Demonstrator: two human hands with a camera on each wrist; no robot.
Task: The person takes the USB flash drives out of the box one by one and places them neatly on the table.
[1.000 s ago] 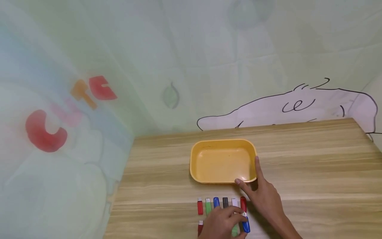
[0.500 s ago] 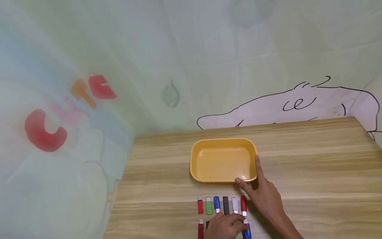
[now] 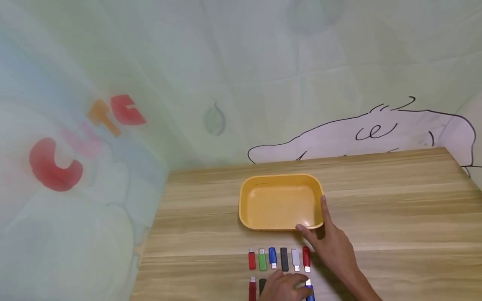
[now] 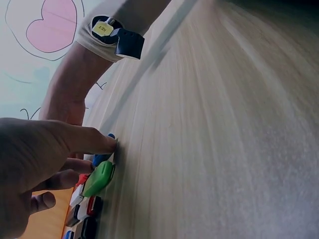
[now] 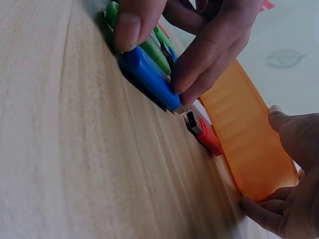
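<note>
My left hand (image 3: 281,288) is low in the head view, over the front row of USB flash drives. In the right wrist view its thumb and fingers pinch a blue USB flash drive (image 5: 149,79) by the two ends, close over the table. A green flash drive (image 4: 99,178) lies right beside it in the left wrist view. Spread around the front right corner of a yellow plastic tray (image 3: 280,209), my right hand (image 3: 337,248) touches the front rim with its thumb and the right side with a straight index finger.
Several flash drives form a back row between tray and left hand, among them a red one (image 3: 252,261), a black one (image 3: 284,259) and a silver one (image 3: 296,257). A dark red drive (image 3: 252,289) lies left of my left hand. A printed cloth (image 3: 211,75) hangs behind the wooden table (image 3: 399,209).
My left hand has drawn back a little toward the front edge with the blue flash drive, uncovering more of the back row. My right hand has stayed at the tray.
</note>
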